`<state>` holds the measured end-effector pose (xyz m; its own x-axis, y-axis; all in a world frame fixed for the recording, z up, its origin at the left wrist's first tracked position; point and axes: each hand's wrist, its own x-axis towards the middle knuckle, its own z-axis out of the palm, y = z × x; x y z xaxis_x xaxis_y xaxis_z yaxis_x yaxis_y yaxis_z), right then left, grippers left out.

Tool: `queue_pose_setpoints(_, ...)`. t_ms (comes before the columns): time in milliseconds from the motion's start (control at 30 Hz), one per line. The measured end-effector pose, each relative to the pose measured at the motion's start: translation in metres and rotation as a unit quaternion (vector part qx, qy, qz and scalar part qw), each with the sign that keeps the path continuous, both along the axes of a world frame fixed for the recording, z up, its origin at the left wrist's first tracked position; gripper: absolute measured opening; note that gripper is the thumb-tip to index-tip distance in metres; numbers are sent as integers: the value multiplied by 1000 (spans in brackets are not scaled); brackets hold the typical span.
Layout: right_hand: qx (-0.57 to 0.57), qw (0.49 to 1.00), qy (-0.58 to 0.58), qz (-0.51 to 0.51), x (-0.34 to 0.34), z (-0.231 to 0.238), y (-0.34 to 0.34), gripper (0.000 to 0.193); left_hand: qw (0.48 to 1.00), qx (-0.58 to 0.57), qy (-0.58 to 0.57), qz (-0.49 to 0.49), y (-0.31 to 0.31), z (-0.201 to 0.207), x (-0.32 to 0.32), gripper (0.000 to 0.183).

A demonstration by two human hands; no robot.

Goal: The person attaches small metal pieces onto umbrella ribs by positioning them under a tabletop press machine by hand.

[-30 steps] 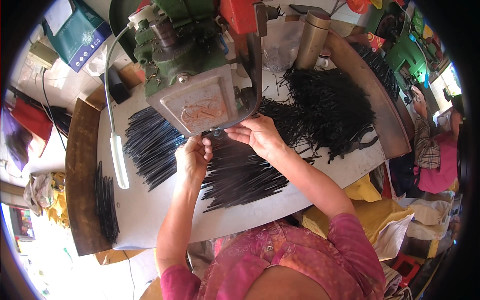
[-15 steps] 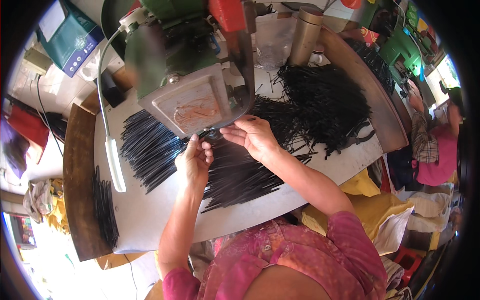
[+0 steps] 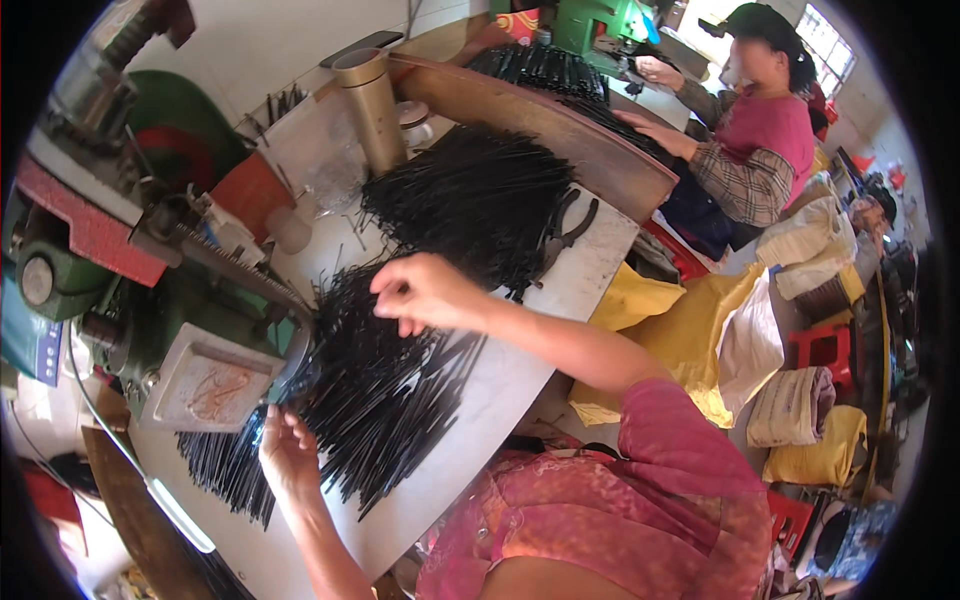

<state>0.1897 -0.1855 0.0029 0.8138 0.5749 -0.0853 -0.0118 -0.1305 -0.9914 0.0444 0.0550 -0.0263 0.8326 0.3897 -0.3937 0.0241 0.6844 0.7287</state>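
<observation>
My left hand [image 3: 290, 460] is at the lower edge of the green machine [image 3: 190, 345], beside its rusty grey cover plate [image 3: 215, 385]. Its thumb and fingers are closed together near the work point; whatever is between them is too small to make out. My right hand [image 3: 435, 292] hovers over a tangled heap of thin black rods [image 3: 365, 310], its fingers curled in and the thumb bent toward them. Nothing can be made out in that grip. Straighter black rods [image 3: 390, 425] lie in a bundle between my hands, and more rods [image 3: 225, 465] fan out beneath the machine.
A large black rod pile [image 3: 470, 195] lies at the back, with pliers [image 3: 570, 232] at its right. Behind stand a gold flask [image 3: 370, 110] and a lidded cup [image 3: 414, 122]. A wooden board [image 3: 560, 130] edges the table; beyond it a co-worker [image 3: 750, 150] sits at another machine.
The view has swung right, bringing the co-worker into fuller sight. My right hand has left the machine and moved over the rod heap; my left hand stays at the machine.
</observation>
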Motion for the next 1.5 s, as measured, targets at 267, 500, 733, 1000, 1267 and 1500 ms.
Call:
queue_pose_setpoints(267, -260, 900, -349, 32, 24, 27, -65, 11, 999, -6, -26, -39, 0, 13, -8, 14)
queue_pose_setpoints(500, -217, 870, -417, 147, -7, 11, -16, 10, 999, -3, -38, -13, -17, 14, -10, 9)
queue_pose_setpoints(733, -270, 800, -487, 222, -15, -14, 34, 7, 997, 66, 2, -41, -17, 14, -27, 10)
queue_pose_setpoints(1000, -257, 728, -604, 200, -31, -4, 47, 20, 985, 164, 39, -40, -16, 17, -27, 3)
queue_pose_setpoints(1267, -98, 907, -370, 178, -35, -21, 80, 12, 982, 179, 49, -42, -21, 15, -17, 7)
queue_pose_setpoints(1500, 45, 985, 23, 167, -31, -14, 98, 15, 989, 128, 56, -48, -20, 19, -16, 26)
